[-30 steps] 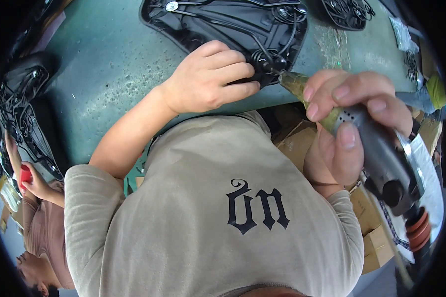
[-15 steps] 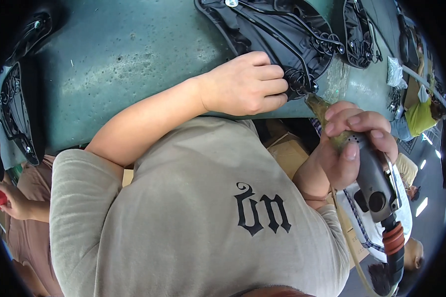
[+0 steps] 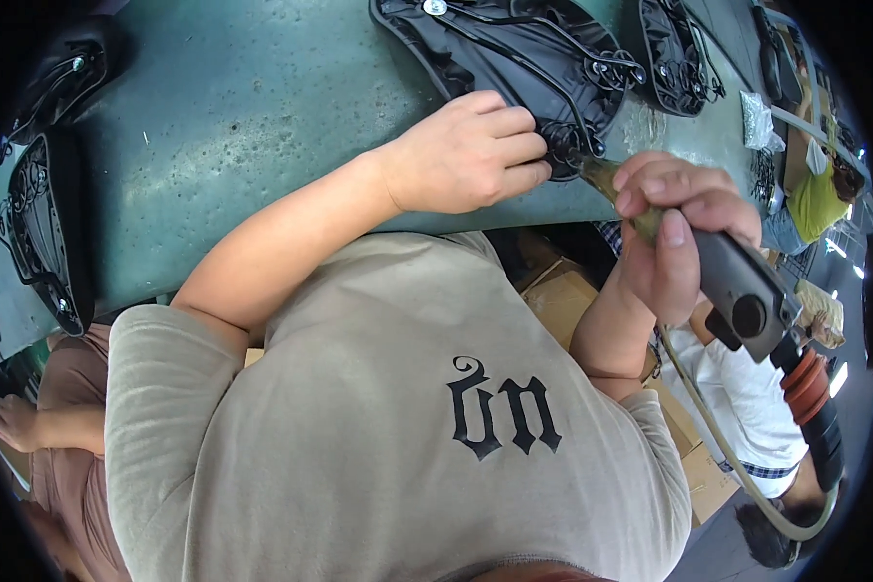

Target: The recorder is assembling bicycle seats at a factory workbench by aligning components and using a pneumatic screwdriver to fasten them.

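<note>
An upturned black bicycle saddle (image 3: 514,76) lies at the table's near edge, its wire rails and coil springs facing up. My left hand (image 3: 475,153) is closed at its near side, knuckles up, beside a coil spring (image 3: 560,139); the fingertips are hidden. In my right hand (image 3: 679,199) is a grey power screwdriver (image 3: 742,286) with a cord or hose at its rear. The tool lies tilted, its yellowish nose pointing at that spring. Whether the tip touches a fastener there I cannot tell.
Another upturned saddle (image 3: 671,63) lies to the right, and more saddles (image 3: 50,228) are at the left end of the green table (image 3: 233,126). Cardboard boxes (image 3: 563,296) stand below the edge. Other people are at the left (image 3: 73,427) and right (image 3: 747,388).
The screwdriver's rear end has swung to the right, while its nose stays at the spring. My left hand keeps its place on the saddle. The whole view has shifted slightly.
</note>
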`<action>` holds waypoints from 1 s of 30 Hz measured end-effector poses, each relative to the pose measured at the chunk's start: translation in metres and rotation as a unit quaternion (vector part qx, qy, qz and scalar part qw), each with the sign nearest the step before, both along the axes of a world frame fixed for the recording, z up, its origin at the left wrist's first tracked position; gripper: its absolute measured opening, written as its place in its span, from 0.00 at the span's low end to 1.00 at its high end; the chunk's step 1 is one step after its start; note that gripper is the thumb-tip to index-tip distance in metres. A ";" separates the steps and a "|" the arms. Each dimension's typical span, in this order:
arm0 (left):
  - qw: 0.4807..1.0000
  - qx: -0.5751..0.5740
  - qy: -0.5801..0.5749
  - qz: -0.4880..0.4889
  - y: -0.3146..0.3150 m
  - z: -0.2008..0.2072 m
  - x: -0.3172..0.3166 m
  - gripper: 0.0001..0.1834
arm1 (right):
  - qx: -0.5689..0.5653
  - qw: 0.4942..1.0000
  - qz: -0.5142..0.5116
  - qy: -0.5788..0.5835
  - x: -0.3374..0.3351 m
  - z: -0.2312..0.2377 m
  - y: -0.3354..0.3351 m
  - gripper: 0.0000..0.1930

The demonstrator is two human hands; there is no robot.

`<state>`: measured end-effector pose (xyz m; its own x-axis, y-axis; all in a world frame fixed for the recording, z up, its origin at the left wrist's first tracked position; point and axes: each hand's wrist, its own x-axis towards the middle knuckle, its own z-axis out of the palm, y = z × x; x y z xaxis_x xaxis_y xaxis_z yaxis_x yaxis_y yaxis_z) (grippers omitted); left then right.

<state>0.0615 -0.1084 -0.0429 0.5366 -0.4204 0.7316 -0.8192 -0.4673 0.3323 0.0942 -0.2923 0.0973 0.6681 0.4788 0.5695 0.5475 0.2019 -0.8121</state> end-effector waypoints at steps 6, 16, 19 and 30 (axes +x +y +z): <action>0.999 0.028 0.046 0.009 0.004 0.008 0.002 0.15 | -0.023 0.998 0.045 -0.047 -0.014 0.041 -0.008 0.21; 0.987 -0.010 -0.009 0.161 0.019 0.067 0.009 0.35 | 0.002 0.988 -0.151 -0.029 -0.005 0.000 -0.112 0.23; 0.979 -0.029 0.001 0.201 0.039 0.094 0.035 0.29 | 0.002 0.991 -0.132 -0.024 0.016 -0.026 -0.117 0.22; 0.941 0.007 0.103 0.323 0.133 0.145 0.007 0.15 | 0.061 0.977 -0.192 0.077 0.042 -0.055 -0.105 0.17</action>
